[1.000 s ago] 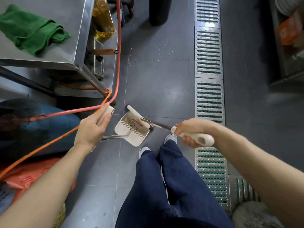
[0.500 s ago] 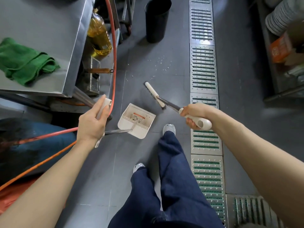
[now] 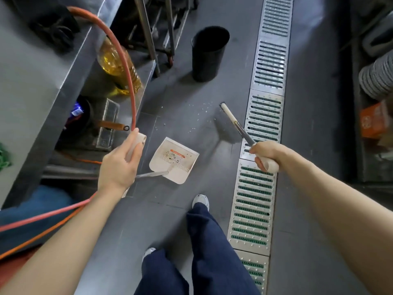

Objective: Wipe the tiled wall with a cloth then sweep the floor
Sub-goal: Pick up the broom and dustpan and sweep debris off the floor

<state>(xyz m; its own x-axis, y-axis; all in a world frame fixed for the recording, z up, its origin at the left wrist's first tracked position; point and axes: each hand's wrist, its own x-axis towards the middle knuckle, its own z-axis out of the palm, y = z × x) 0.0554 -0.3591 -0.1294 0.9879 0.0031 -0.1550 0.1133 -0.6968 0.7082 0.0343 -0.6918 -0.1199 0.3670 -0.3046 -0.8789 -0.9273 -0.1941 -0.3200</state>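
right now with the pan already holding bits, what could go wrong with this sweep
The white dustpan in the left hand already holds debris; tipping it could spill that. The white crumbs lie near the slotted metal floor drain, so a hard stroke of the white-handled broom in the right hand might flick them in. The orange hose beside the left hand could snag.

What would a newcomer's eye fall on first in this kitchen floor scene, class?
First, the two bare arms reaching in: the left hand grips the handle of a white dustpan resting on the grey floor at the centre, and the right hand grips a broom beside the metal drain grate. Next, the orange hose curving over the steel counter on the left, and white crumbs scattered ahead of the dustpan.
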